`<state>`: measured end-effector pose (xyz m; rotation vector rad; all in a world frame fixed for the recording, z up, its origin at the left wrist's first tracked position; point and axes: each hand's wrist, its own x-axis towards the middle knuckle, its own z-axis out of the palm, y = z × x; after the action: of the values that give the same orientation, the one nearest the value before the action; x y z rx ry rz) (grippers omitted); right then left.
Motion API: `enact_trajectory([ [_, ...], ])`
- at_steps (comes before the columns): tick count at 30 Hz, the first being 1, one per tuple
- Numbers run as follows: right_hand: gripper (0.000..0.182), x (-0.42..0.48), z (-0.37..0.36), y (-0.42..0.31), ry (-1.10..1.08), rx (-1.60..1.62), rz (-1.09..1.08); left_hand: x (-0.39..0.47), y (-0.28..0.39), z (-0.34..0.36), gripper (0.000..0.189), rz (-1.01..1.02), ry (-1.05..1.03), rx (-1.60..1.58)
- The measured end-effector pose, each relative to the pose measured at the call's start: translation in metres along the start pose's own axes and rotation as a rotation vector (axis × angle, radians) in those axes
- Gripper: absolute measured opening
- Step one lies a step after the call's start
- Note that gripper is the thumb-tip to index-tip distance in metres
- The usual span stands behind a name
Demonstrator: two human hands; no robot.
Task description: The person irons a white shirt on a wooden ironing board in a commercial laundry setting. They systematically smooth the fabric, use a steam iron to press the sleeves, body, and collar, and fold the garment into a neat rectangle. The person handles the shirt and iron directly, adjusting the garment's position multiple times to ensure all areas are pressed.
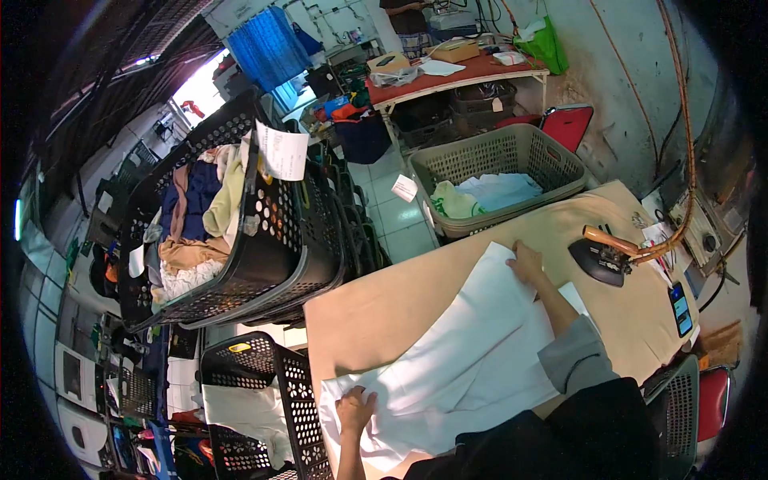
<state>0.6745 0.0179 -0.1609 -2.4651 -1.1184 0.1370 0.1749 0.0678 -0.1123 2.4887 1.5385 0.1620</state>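
Observation:
A large white cloth (pixel 456 348), perhaps a garment, lies spread at a slant over the beige padded ironing table (pixel 384 318). My left hand (pixel 355 411) has hold of its near left end, fingers bent over the fabric. At the far end of the cloth, my right hand (pixel 527 264) grips the edge with thumb and fingers. Beyond my right forearm, a black iron with a wooden handle (pixel 597 261) rests on the table. Another white piece (pixel 576 297) shows partly behind that forearm.
Stacked black plastic baskets with clothes (pixel 270 258) stand left of the table. An olive basket (pixel 498 162) holds folded cloth beyond it. A lower black basket (pixel 240 360) holds white cloth. A phone (pixel 680 309) lies at right, near the iron's hanging hose (pixel 690 150). A person (pixel 408 21) stands behind the red-topped table (pixel 456 75).

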Motion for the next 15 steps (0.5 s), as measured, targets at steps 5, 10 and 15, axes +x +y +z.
enact_trajectory([
  [5, 0.033, -0.012, 0.006, 0.012, 0.062, 0.231, -0.303, 0.003, -0.028, 0.017, 0.036, 0.1, -0.084, -0.305],
  [10, 0.031, -0.172, -0.125, -0.118, -0.831, 0.738, -0.618, -0.006, -0.069, 0.026, 0.041, 0.053, -0.21, -0.416],
  [15, 0.041, -0.27, -0.221, -0.093, -1.051, 0.965, -1.026, 0.011, -0.057, 0.025, 0.027, 0.135, -0.249, -0.38],
])
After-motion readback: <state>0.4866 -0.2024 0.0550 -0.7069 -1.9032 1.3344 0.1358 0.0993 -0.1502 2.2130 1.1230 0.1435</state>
